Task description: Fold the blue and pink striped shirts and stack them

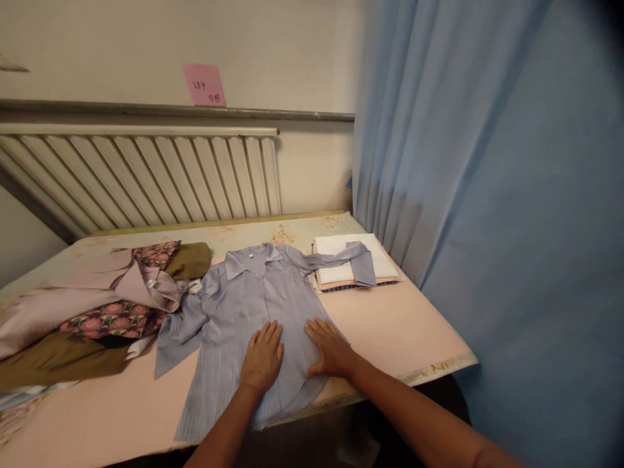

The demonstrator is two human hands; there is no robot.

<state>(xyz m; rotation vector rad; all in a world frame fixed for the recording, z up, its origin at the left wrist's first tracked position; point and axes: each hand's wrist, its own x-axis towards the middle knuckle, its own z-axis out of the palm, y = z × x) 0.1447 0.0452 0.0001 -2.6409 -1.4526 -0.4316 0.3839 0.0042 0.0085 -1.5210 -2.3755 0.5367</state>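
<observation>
Fingers (pixel 265 333) extended, released, left hand (pixel 262 357) and right hand (pixel 332 351) pressed on the blue-grey shirt (pixel 234 351), palms hidden, forearms cut off below, shirt spread across the surface (pixel 404 325), folded stack (pixel 385 260) we see partly covered by its sleeve (pixel 363 266).

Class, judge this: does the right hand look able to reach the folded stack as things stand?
Probably yes: the right hand rests on the blue shirt, and nothing appears to stand between it and the stack, though the shirt's sleeve lies across the top.
</observation>
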